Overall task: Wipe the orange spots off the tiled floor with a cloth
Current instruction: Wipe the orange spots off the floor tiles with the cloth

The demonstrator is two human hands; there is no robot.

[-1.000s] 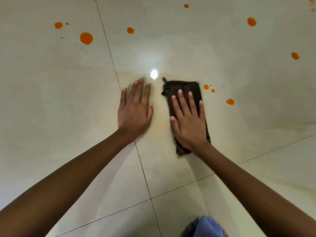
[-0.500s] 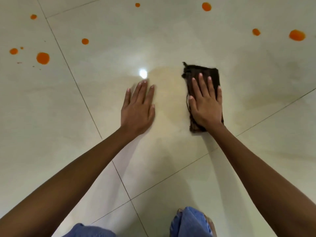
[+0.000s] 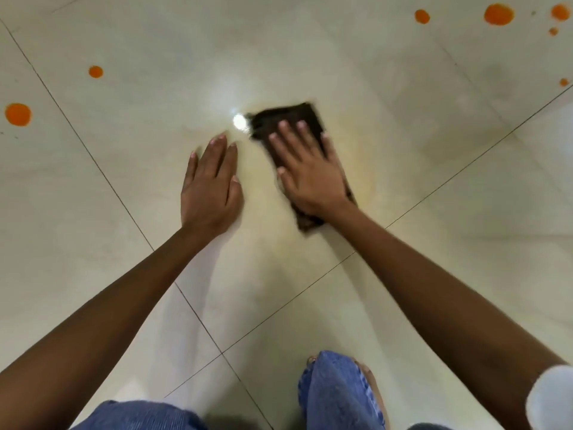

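A dark brown folded cloth (image 3: 290,117) lies flat on the cream tiled floor (image 3: 403,150). My right hand (image 3: 310,169) presses on it, fingers spread, palm down; the cloth's edges are motion-blurred. My left hand (image 3: 210,187) rests flat on the bare tile just left of the cloth, fingers together, holding nothing. Orange spots remain at the far left, a large spot (image 3: 18,114) and a smaller spot (image 3: 95,71), and at the top right, a big orange spot (image 3: 498,14) beside a small round spot (image 3: 422,16) among several.
A faint yellowish smear (image 3: 369,181) tints the tile around the cloth. A bright light glare (image 3: 239,121) sits beside the cloth's left corner. Grout lines cross the floor diagonally. My knees in blue jeans (image 3: 338,395) are at the bottom edge.
The right hand slid the cloth to the right over the small spots, then back toward the left hand and the glare. Those small spots are gone. The view shifted, knees came into frame.
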